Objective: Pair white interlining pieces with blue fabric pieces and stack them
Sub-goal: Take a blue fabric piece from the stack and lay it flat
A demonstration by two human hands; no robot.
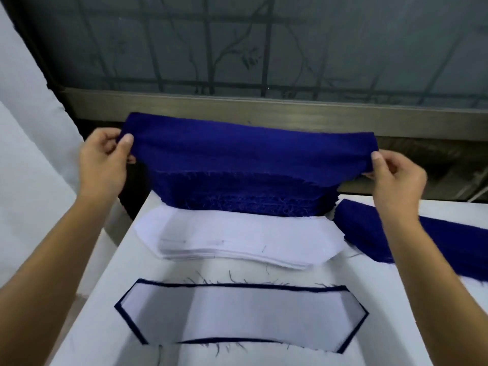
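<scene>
Hands (105, 161) (394, 178) on blue piece (250, 150), crosswise

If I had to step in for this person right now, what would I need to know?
The left hand and right hand each pinch an end of one blue fabric piece, held above the blue stack.
The white interlining stack lies in front of it.
Done: at least one pair, white on blue, nearest you.
Left: lay this piece down, add interlining, repeat.

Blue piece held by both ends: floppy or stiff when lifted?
Probably floppy: the blue piece drapes and folds between the left hand and right hand. Likely light, since fingertip pinches carry it. Its frayed edges may shed threads.
</scene>
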